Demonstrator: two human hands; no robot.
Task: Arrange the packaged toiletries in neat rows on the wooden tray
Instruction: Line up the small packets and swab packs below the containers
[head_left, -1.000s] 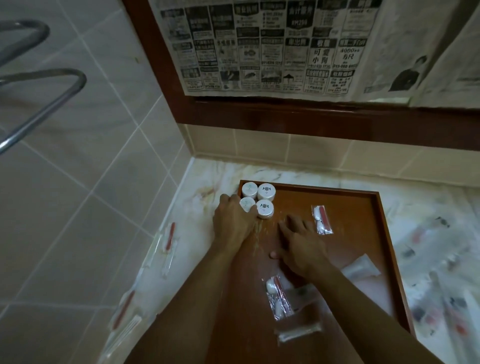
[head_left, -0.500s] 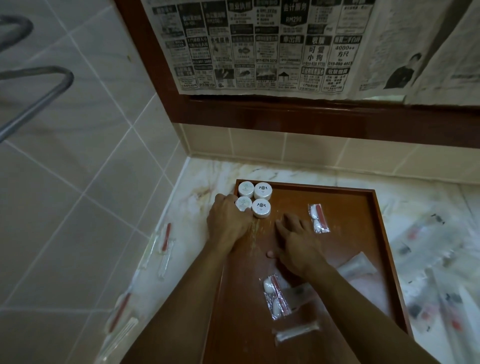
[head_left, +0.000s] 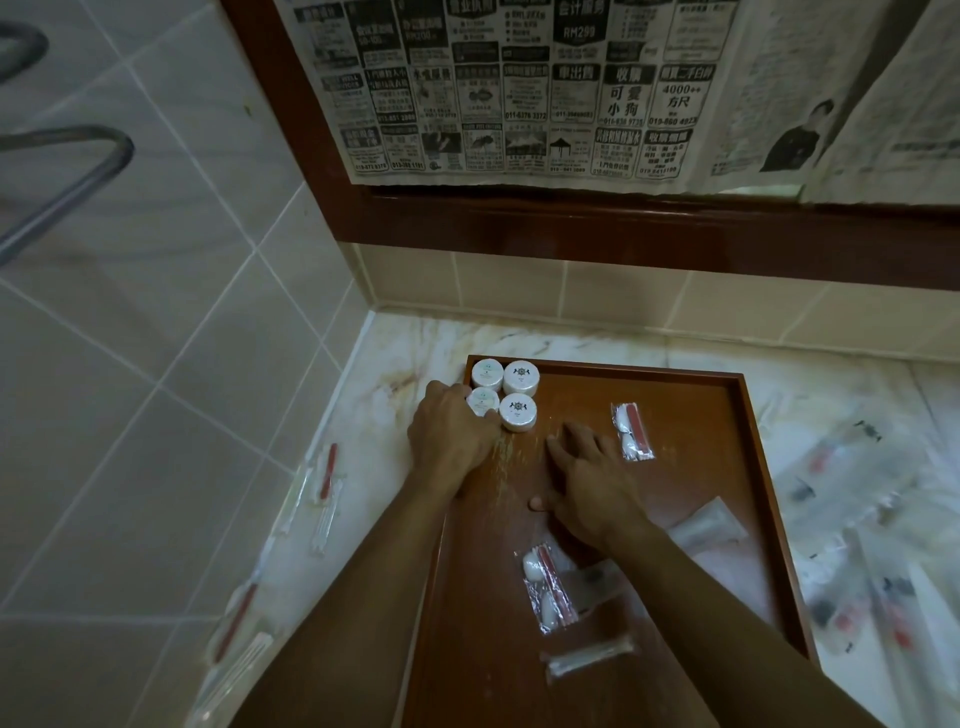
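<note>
A wooden tray (head_left: 727, 410) lies on the marble counter. Several round white packaged soaps (head_left: 519, 376) stand in a tight block in its far left corner. My left hand (head_left: 449, 436) grips the near left soap (head_left: 482, 399) of that block, fingers curled round its side. My right hand (head_left: 587, 483) rests flat on the tray floor with fingers spread, holding nothing. A clear packet with a red item (head_left: 632, 431) lies to its right. Another such packet (head_left: 545, 587), a white sachet (head_left: 706, 525) and a cotton-swab packet (head_left: 589, 657) lie nearer me.
Loose packets lie on the counter left of the tray (head_left: 324, 478) and several blurred ones at the right (head_left: 852, 467). A tiled wall rises at the left, with a metal rail (head_left: 67, 192). Newspaper (head_left: 519, 88) covers a wood-framed mirror behind.
Both hands stay in place on the tray; only the camera has shifted slightly.
</note>
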